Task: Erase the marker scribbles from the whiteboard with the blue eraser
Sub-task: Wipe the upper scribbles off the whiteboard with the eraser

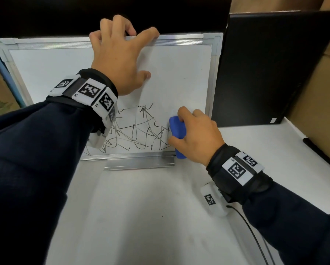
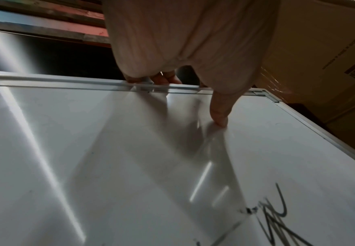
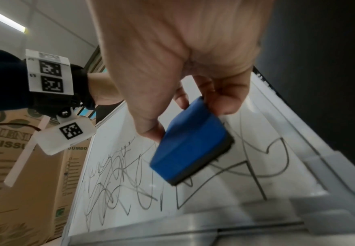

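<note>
A silver-framed whiteboard (image 1: pixel 175 62) stands upright on the white table. Black marker scribbles (image 1: pixel 137 131) cover its lower part; its upper part is bare. My left hand (image 1: pixel 118 54) grips the board's top edge, fingers curled over the frame and thumb (image 2: pixel 219 113) pressed on the front face. My right hand (image 1: pixel 196 134) holds the blue eraser (image 1: pixel 177 131) between thumb and fingers. In the right wrist view the eraser (image 3: pixel 191 143) has its dark felt side against the board at the right end of the scribbles (image 3: pixel 119 179).
A black panel (image 1: pixel 271 69) stands just right of the board. Cardboard boxes (image 1: pixel 317 104) line the right side and the far left. A metal tray (image 1: pixel 139 164) runs along the board's bottom edge. A black cable (image 1: pixel 256 238) trails from my right wrist over the table (image 1: pixel 141 217).
</note>
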Motion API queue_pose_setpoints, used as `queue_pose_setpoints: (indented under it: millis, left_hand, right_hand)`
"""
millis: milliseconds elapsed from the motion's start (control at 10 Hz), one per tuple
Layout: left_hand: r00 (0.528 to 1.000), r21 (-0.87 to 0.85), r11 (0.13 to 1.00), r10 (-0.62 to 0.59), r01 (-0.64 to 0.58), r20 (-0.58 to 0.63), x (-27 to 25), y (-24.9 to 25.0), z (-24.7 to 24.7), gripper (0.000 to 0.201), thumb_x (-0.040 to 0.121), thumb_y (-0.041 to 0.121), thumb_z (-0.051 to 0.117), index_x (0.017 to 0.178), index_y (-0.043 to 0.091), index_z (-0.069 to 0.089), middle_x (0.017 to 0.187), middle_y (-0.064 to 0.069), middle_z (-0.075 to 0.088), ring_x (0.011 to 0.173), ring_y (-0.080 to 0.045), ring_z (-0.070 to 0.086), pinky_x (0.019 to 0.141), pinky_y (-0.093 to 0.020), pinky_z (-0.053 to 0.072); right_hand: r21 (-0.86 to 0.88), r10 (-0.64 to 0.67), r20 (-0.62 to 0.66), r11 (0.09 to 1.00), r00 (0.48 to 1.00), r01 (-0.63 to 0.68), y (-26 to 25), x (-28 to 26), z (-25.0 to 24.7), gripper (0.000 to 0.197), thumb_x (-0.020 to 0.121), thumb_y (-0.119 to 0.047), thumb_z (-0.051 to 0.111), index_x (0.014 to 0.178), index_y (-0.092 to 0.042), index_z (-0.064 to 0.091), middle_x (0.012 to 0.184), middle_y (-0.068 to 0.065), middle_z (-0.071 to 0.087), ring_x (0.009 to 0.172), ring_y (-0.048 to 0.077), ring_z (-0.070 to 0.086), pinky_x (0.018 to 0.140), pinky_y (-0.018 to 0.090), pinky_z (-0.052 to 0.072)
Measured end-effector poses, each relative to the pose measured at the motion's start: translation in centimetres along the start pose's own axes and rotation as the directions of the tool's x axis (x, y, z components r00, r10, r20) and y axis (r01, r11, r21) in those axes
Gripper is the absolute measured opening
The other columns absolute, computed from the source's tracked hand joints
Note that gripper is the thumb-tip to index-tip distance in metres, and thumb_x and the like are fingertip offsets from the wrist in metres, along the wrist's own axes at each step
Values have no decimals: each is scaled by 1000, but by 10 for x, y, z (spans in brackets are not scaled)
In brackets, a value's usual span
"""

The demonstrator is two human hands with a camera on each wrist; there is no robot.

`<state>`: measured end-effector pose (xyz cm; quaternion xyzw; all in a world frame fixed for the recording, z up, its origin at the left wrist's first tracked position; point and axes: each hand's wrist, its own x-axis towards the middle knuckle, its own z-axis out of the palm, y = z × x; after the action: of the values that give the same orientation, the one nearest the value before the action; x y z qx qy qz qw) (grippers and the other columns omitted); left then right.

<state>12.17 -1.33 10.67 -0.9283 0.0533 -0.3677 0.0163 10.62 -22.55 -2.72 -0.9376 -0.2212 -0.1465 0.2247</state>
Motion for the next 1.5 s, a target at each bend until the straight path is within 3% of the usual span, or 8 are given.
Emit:
queue_pose_setpoints:
  millis: [200,500,600,900,1200,1300,1400,1500]
  left_hand:
    - [1000,2,1000,2,-2,4,1,0,-1,70,78,45,77,136,44,38,131,-13,41,123,-39,38,104,-51,27]
    - [1000,-2,1000,-3,3,-4,0,-1,0,71,78,46,76,137,43,38,131,-12,41,123,-38,38,104,-51,28]
    - [1000,1,1000,-1,1,-1,0,-1,0,71,78,47,76,138,43,38,131,-12,41,123,-38,38,103,-51,29]
    - [1000,6,1000,-6,6,-6,1,-1,1,70,78,46,76,137,44,38,131,-12,41,123,-38,38,104,-51,28]
    - [999,-55,997,49,-49,10,-1,-11,-4,78,80,44,75,147,38,37,134,-10,42,124,-34,39,105,-47,29]
    - [999,-148,989,28,-23,33,-4,-29,-7,77,83,36,78,149,24,40,138,-12,40,127,-31,37,101,-30,32]
    - [1000,-80,997,5,-3,15,-11,-50,-14,67,81,46,78,136,20,50,135,-14,41,127,-34,36,99,-33,38]
    - [997,46,996,-76,78,-29,-17,-67,-20,74,73,70,70,128,27,48,128,-14,43,122,-40,38,102,-52,34]
  right_hand:
    - [-62,4,178,998,984,7,-7,-5,9,47,73,-54,68,96,-35,32,87,0,46,75,29,54,62,34,48]
    - [-241,-19,92,970,996,41,-14,-7,-9,68,70,-49,75,122,-20,40,96,0,43,80,26,49,66,35,43]
    - [-338,-142,32,930,989,144,-7,-4,-16,64,68,-42,76,122,-16,53,102,4,51,92,27,50,73,39,44]
    - [-266,-322,-29,915,946,303,3,1,-5,55,66,-9,81,118,-17,64,103,6,53,91,30,50,56,36,51]
    - [-123,-189,-31,975,981,184,-14,7,-18,58,85,-33,69,137,-26,45,113,6,41,71,27,54,59,39,56]
    - [-105,-160,33,981,987,163,-21,7,-9,62,88,-40,63,141,-30,34,105,3,43,73,30,55,62,43,56]
    - [-54,-132,-39,990,990,130,-30,17,-6,62,88,-42,61,140,-29,31,97,2,46,72,32,54,64,44,55]
    - [6,-78,-83,997,993,79,-45,16,2,60,92,-41,57,141,-33,25,99,2,45,69,31,53,61,40,52]
